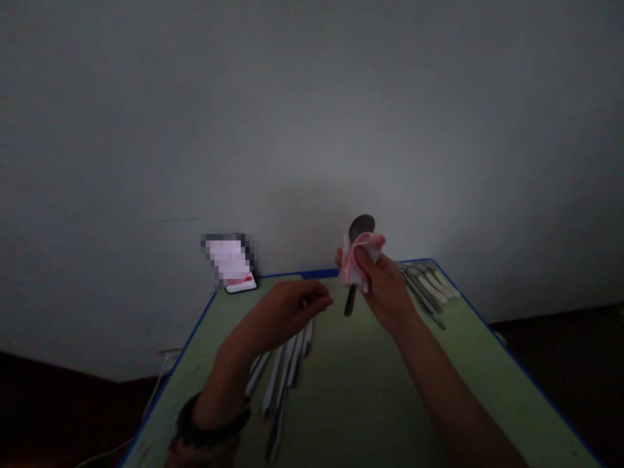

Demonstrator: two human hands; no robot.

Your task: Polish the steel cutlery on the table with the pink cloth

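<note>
With cutlery lying in a left-hand group [273, 387] and a right-hand group [431, 286] on the worktop [361, 377], the work looks partway along, one spoon [361, 226] seemingly in mid-wipe, though which pieces are done and which are left cannot be told. The right hand [387, 286] has its grip clenched on the pink cloth [351, 268] around the spoon, while the left hand [292, 309] is released, fingers loosely curled. Raised over the worktop's far side, the spoon looks dark and dull, its rounded bowl upward, its handle end poking out below.
</note>
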